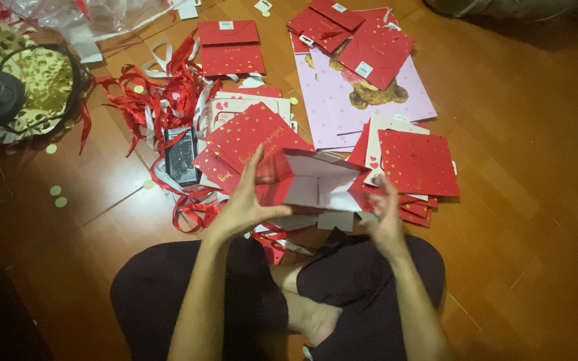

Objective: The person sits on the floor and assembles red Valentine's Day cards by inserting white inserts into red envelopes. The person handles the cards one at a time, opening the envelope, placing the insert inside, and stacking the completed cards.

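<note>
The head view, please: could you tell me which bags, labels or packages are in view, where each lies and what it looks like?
Red paper bag: half opened between the left hand and right hand, white inside.
Flat red bags: top centre, gold specks, small white label.
Pink bag: flat, top right, brown bear picture.
Red bag stack: right of the hands, gold dots.
Dark rectangular package: left, among red ribbons.

Floor point(523, 134) free rightward; ribbons point(162, 100), bag stacks point(416, 164) crowd ahead.
</note>
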